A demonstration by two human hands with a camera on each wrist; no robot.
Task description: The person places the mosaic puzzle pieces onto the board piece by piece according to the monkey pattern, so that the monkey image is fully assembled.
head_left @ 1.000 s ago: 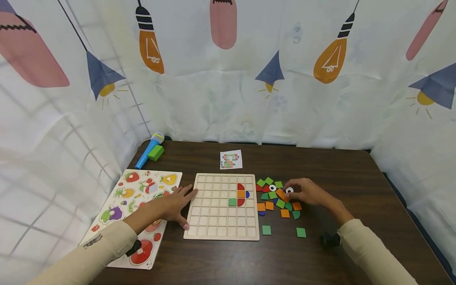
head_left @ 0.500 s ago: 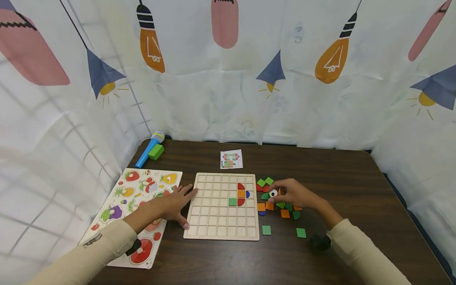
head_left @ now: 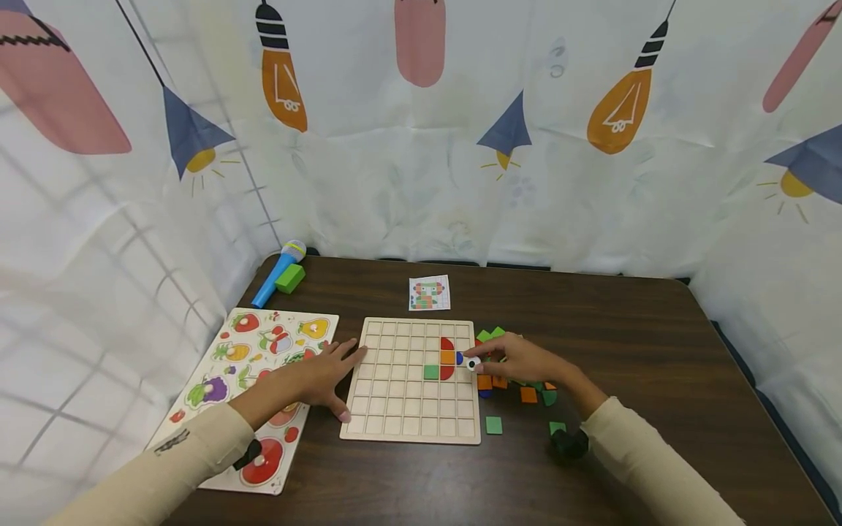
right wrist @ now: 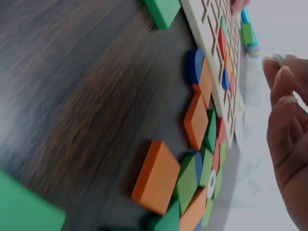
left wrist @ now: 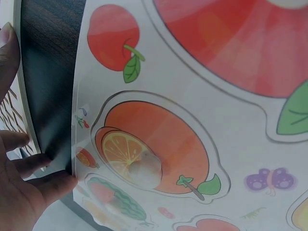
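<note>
My right hand (head_left: pixel 522 359) pinches a white round eye piece (head_left: pixel 472 363) with a black dot, over the right edge of the wooden grid board (head_left: pixel 395 398). In the right wrist view the piece's pale edge (right wrist: pixel 278 60) shows between thumb and fingertip. On the board sit a green square (head_left: pixel 430 372), an orange square (head_left: pixel 447 357) between red half-circles (head_left: pixel 447 342), and a small blue half-circle (head_left: pixel 459 358) just left of the held piece. My left hand (head_left: pixel 322 380) rests spread at the board's left edge, its fingers straight.
Loose orange squares (right wrist: pixel 156 175), green pieces and others lie in a pile right of the board, partly hidden by my right hand. A pattern card (head_left: pixel 430 293) lies behind the board. A fruit puzzle board (head_left: pixel 213 358), toy microphone (head_left: pixel 279 274) and green block (head_left: pixel 290 278) are left.
My right hand moved left from the pile to the board's right edge, carrying the eye piece. My left hand stayed at the board's left edge.
</note>
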